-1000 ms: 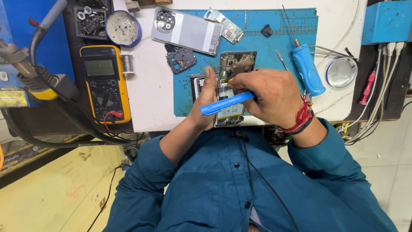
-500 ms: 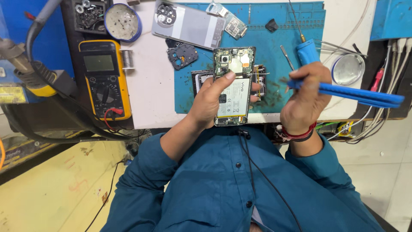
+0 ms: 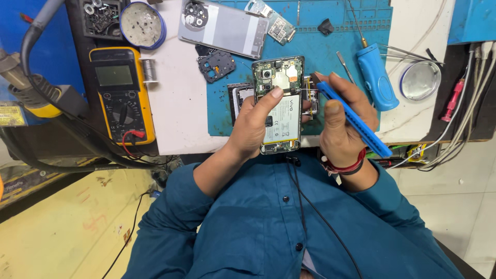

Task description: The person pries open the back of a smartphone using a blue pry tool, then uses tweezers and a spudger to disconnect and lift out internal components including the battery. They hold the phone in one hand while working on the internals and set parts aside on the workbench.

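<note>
Since half a second ago, your right hand point(image 3: 338, 121) has swung the blue pry tool point(image 3: 351, 121) back in from the far right; its tip now sits at the upper right edge of the opened phone point(image 3: 279, 106). Your left hand point(image 3: 253, 126) grasps the phone from its left side, thumb across the battery point(image 3: 283, 124). The phone's long axis runs straight away from you; the tool's axis crosses it diagonally, handle trailing right and toward you. Your right hand is clenched on the tool, touching the phone's right edge. Beyond both hands, on the blue mat point(image 3: 330, 57), lies the detached back cover point(image 3: 225, 28); right of your right hand rests a blue screwdriver point(image 3: 376, 77).
</note>
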